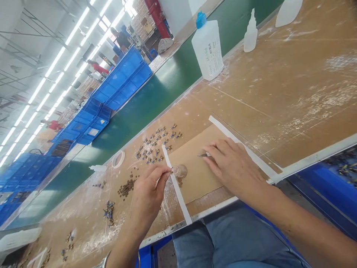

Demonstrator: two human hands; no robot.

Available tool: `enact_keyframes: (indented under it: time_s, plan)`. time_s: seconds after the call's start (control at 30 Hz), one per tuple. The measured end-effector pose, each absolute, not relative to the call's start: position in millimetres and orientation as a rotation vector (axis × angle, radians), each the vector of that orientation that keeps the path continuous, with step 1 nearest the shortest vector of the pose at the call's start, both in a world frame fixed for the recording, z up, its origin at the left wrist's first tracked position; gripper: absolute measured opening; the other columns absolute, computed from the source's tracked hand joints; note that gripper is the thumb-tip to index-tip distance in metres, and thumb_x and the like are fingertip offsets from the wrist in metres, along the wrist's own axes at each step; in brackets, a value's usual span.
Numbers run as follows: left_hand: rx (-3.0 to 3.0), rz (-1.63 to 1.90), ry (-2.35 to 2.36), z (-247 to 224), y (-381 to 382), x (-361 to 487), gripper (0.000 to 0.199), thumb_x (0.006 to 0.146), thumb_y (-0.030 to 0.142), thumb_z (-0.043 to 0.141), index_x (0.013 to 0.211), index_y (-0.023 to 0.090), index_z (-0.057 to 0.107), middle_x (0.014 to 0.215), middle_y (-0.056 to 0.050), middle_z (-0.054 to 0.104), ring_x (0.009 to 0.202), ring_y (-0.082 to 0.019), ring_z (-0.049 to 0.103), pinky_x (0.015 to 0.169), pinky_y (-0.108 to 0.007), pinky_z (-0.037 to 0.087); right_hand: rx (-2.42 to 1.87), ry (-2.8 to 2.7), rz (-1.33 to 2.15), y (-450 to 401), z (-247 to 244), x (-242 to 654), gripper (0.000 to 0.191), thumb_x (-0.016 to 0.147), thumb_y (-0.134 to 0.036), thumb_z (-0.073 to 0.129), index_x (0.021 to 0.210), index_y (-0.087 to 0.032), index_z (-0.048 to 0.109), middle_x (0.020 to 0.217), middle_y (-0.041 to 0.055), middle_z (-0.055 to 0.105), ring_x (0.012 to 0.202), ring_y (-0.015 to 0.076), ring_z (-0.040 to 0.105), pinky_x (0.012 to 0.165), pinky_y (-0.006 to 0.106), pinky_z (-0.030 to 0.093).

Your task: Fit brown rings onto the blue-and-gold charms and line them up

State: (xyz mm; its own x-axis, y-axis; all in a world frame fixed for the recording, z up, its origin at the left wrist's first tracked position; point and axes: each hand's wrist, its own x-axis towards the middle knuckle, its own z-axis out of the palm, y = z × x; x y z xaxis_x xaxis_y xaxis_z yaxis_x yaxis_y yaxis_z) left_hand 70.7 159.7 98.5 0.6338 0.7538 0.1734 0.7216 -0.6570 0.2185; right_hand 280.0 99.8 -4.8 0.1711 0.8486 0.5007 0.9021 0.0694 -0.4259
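Green belt is edging brown tabletop beyond the left hand, pinching a tiny part, and right hand, gripping a metal tool.

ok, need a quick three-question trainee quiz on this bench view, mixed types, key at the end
1. Multiple choice: where is the slim metal tool held? (A) left (B) right (C) neither
2. True or false: the large bottle has a red cap.
3. Fill in: the small round container is closest to the fingertips of the ____ hand.

Key: 1. B, the right hand. 2. False; its cap is blue. 3. left.
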Motion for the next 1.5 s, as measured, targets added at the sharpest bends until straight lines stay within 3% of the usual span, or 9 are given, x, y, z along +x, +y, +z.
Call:
enact_keyframes:
  time_s: [0.7, 0.93, 1.27, 1.5]
  plan:
    - [2.839, 0.302, 1.153, 104, 158, 77, 0.015, 0.093, 0.019, 0.054, 0.089, 0.020, 0.069, 0.090, -0.003, 0.073, 0.083, -0.017, 0.070, 0.074, -0.026, 0.053, -1.792, -1.682, 0.005, 97, 2, 283, 0.017, 0.093, -0.022, 0.058, 0.108, -0.017, 0.065, 0.100, 0.0081, 0.066, 0.098, 0.0261, 0.055, 0.077, 0.037, 0.034]
    - [2.662, 0.435, 1.491, 117, 135, 44, 0.013, 0.092, 0.028, 0.059, 0.091, 0.025, 0.071, 0.091, -0.001, 0.074, 0.083, -0.017, 0.070, 0.074, -0.027, 0.053, -1.714, -1.639, -0.049, 95, -4, 286, 0.021, 0.096, -0.025, 0.050, 0.107, -0.019, 0.066, 0.104, 0.0101, 0.066, 0.098, 0.0268, 0.055, 0.081, 0.039, 0.039]
    - [2.311, 0.533, 1.814, 68, 117, -9, 0.013, 0.086, 0.029, 0.063, 0.087, 0.023, 0.075, 0.087, -0.003, 0.078, 0.081, -0.020, 0.073, 0.077, -0.032, 0.057, -1.658, -1.594, -0.025, 92, -8, 283, 0.027, 0.099, -0.031, 0.043, 0.109, -0.022, 0.066, 0.106, 0.0114, 0.066, 0.101, 0.0325, 0.057, 0.084, 0.048, 0.043]
    - [2.125, 0.557, 1.912, 63, 122, -2, 0.015, 0.082, 0.033, 0.064, 0.081, 0.023, 0.076, 0.084, -0.003, 0.079, 0.079, -0.021, 0.073, 0.074, -0.033, 0.057, -1.690, -1.617, 0.065, 91, -9, 285, 0.028, 0.099, -0.031, 0.041, 0.112, -0.022, 0.064, 0.110, 0.0115, 0.067, 0.105, 0.0345, 0.057, 0.088, 0.052, 0.043]
